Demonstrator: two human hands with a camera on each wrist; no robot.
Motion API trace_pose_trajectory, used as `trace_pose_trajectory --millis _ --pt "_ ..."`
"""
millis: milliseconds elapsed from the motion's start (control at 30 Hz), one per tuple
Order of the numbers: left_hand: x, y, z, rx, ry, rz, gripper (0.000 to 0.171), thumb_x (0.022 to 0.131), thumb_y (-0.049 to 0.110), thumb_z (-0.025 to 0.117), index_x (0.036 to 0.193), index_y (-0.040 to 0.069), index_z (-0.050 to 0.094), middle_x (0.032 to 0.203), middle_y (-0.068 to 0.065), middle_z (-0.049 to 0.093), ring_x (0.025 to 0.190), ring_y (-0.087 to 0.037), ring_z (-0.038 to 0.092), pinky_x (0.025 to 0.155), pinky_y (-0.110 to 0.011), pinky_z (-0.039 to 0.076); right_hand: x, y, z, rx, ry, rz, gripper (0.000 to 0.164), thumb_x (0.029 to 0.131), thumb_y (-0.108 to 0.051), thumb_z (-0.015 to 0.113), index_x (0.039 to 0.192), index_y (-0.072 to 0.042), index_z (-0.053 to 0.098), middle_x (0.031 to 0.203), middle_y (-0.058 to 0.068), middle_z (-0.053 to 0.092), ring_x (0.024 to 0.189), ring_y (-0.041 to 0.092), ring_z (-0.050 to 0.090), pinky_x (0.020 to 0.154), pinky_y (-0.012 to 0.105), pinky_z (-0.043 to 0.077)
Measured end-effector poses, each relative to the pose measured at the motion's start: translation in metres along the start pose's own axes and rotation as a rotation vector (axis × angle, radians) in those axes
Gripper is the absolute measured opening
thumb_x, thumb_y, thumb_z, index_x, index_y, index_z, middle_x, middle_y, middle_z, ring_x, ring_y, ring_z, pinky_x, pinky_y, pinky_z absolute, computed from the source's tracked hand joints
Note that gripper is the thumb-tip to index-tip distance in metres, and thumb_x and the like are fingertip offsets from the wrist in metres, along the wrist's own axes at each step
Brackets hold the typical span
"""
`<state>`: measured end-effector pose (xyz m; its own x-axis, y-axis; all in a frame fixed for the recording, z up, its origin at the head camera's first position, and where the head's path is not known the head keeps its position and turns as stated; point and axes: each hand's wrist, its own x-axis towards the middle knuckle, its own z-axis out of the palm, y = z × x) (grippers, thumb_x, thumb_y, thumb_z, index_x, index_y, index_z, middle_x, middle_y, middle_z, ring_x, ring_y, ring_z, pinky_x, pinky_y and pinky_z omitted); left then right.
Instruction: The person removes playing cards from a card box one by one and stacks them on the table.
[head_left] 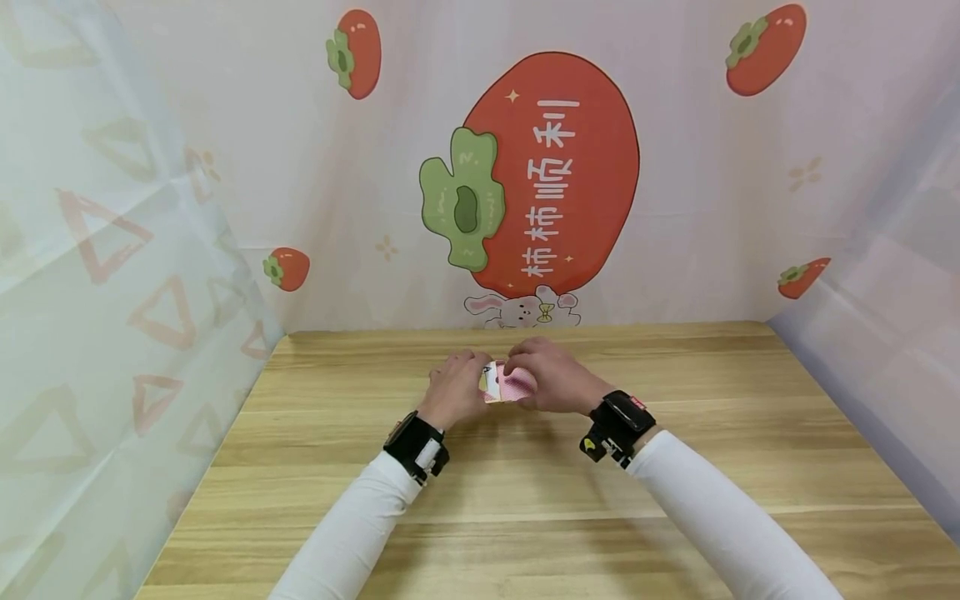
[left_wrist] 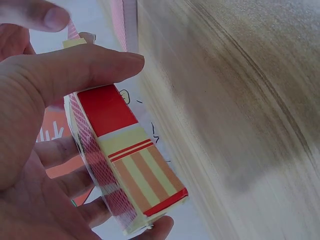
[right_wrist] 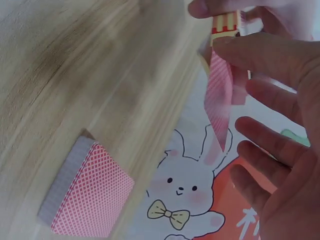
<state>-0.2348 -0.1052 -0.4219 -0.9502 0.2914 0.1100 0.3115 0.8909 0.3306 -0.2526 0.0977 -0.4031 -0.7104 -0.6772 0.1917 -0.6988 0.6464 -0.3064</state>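
Note:
My left hand (head_left: 456, 390) grips a small playing-card box (left_wrist: 137, 160), its thumb lying across the red end of the striped narrow side and its fingers behind. The box has red, cream and orange bands. My right hand (head_left: 558, 379) pinches a pink-patterned card (right_wrist: 218, 95) between thumb and fingers, close against the box's end. From the head, a white face marked with an A (head_left: 492, 379) shows beside the pink back, between both hands. A deck of cards (right_wrist: 95, 195) with a red-and-white checked back stands on the table beneath; the hands hide it in the head view.
The hands work over the far part of a wooden table (head_left: 510, 517). Right behind its far edge hangs a pale cloth (head_left: 690, 208) printed with persimmons and a rabbit. More cloth (head_left: 97, 333) closes off the left and right sides.

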Motion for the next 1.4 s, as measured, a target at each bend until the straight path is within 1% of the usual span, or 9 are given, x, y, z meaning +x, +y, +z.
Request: trace_pose_trajectory --millis 167,400,567,800,967,1067,1233,1400 --pt "0.000 0.000 0.001 -0.004 -0.003 0.006 0.067 0.071 0.016 0.089 0.132 0.013 0.063 0.122 -0.012 0.063 0.112 -0.034 0.057 0.086 -0.065 0.045 0.003 -0.003 0.003 0.003 -0.003 -0.036 0.041 0.071 -0.015 0.093 0.109 -0.011 0.076 0.125 0.012 0.064 0.121 0.032 0.055 0.103 0.049 0.046" --pt "-0.001 0.000 0.000 -0.012 -0.005 0.019 0.067 0.071 0.016 0.089 0.132 0.012 0.063 0.123 -0.012 0.063 0.113 -0.034 0.057 0.087 -0.065 0.045 0.004 -0.005 0.005 0.023 -0.012 -0.039 0.035 0.074 -0.013 0.092 0.105 -0.012 0.078 0.120 0.009 0.066 0.116 0.029 0.057 0.101 0.047 0.047" --pt "-0.001 0.000 0.001 -0.018 -0.009 0.020 0.067 0.070 0.015 0.090 0.132 0.012 0.063 0.124 -0.012 0.063 0.113 -0.034 0.057 0.088 -0.064 0.044 0.002 -0.007 0.004 0.028 -0.036 -0.022 0.035 0.074 -0.012 0.092 0.107 -0.011 0.078 0.119 0.009 0.065 0.112 0.028 0.059 0.099 0.045 0.048" --pt "-0.002 0.000 0.001 -0.023 -0.013 0.018 0.069 0.069 0.013 0.090 0.133 0.012 0.062 0.125 -0.012 0.063 0.114 -0.035 0.057 0.088 -0.065 0.044 -0.002 -0.003 0.002 -0.008 -0.071 0.014 0.034 0.076 -0.017 0.091 0.106 -0.012 0.079 0.116 0.007 0.064 0.108 0.026 0.060 0.096 0.041 0.051" --pt "-0.003 -0.002 0.002 -0.025 -0.008 0.013 0.068 0.068 0.013 0.090 0.130 0.012 0.063 0.121 -0.011 0.064 0.110 -0.033 0.058 0.085 -0.063 0.045 -0.006 0.002 0.000 -0.010 -0.071 0.013 0.033 0.076 -0.016 0.091 0.106 -0.011 0.079 0.116 0.009 0.065 0.105 0.027 0.062 0.094 0.041 0.052" --pt "-0.003 -0.002 0.002 -0.024 -0.014 0.003 0.068 0.068 0.013 0.090 0.131 0.012 0.063 0.121 -0.011 0.064 0.110 -0.033 0.058 0.086 -0.063 0.045 -0.008 0.005 -0.003 -0.011 -0.064 0.006 0.032 0.075 -0.015 0.091 0.105 -0.010 0.079 0.114 0.009 0.066 0.103 0.027 0.063 0.093 0.040 0.053" --pt "-0.003 -0.003 0.000 -0.027 -0.018 -0.006 0.070 0.069 0.010 0.088 0.134 0.011 0.062 0.125 -0.013 0.064 0.115 -0.035 0.058 0.088 -0.065 0.044 -0.013 0.009 -0.011 -0.004 -0.063 0.012 0.034 0.075 -0.015 0.091 0.106 -0.009 0.079 0.115 0.010 0.066 0.104 0.028 0.063 0.093 0.042 0.053" --pt "-0.002 -0.005 -0.001 -0.021 -0.007 -0.009 0.069 0.068 0.012 0.088 0.132 0.010 0.063 0.124 -0.013 0.065 0.114 -0.035 0.059 0.087 -0.066 0.045 -0.017 0.015 -0.022 0.007 -0.065 0.071 0.033 0.077 -0.017 0.090 0.108 -0.011 0.079 0.117 0.009 0.065 0.106 0.027 0.061 0.092 0.041 0.053"
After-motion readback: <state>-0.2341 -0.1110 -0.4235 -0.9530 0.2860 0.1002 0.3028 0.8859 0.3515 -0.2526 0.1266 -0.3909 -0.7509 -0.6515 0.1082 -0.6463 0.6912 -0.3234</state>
